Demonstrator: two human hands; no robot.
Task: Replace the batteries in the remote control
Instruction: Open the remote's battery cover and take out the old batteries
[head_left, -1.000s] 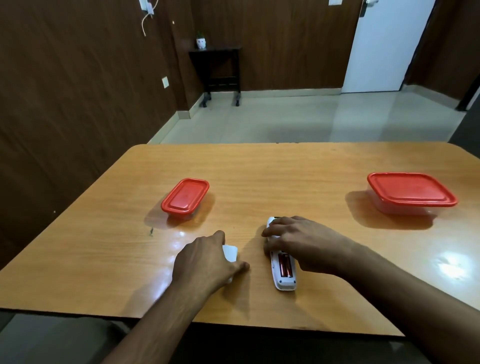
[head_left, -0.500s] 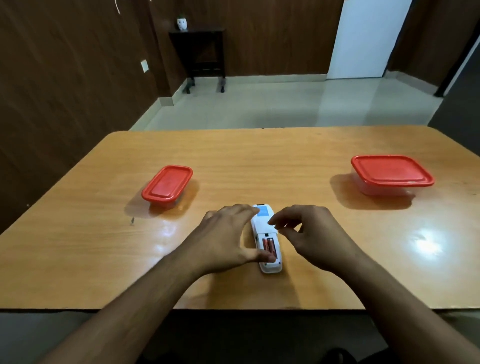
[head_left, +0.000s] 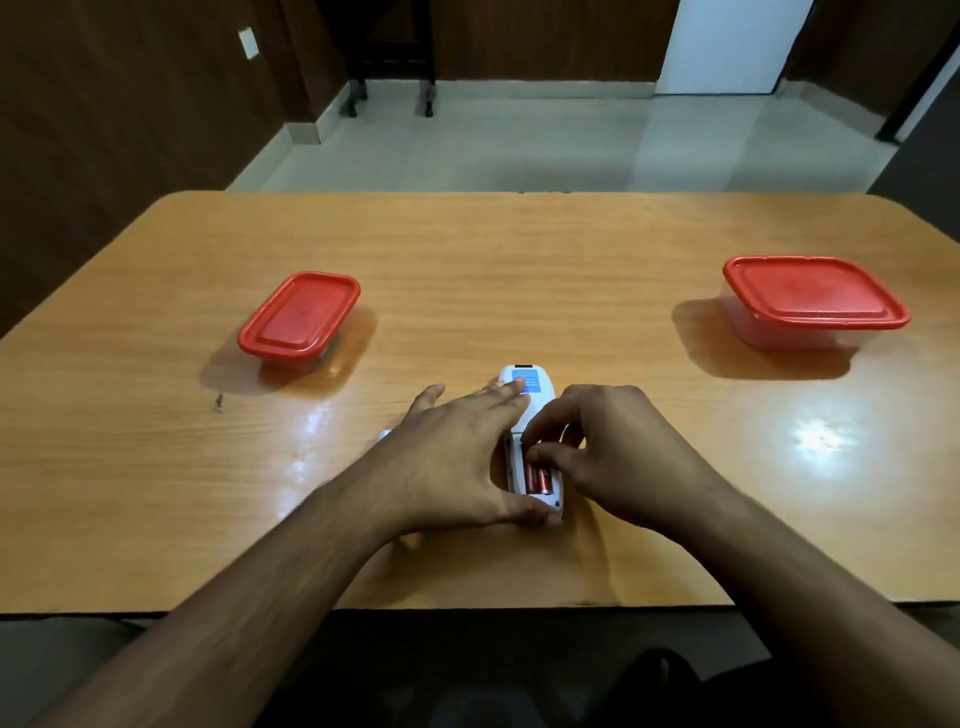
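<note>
A white remote control (head_left: 531, 415) lies face down near the front middle of the wooden surface (head_left: 519, 270), its long axis pointing away from the person. Its battery bay is uncovered, and two red batteries (head_left: 539, 479) sit side by side in the near end. The left hand (head_left: 457, 462) lies over the remote's left edge, fingers spread flat toward the far end and thumb pressed against the near end, steadying it. The right hand (head_left: 618, 457) is curled, with thumb and fingertips pinched together on the far ends of the batteries. A small box with a red lid (head_left: 300, 314) stands to the left, and a larger red-lidded box (head_left: 813, 299) stands well to the right.
</note>
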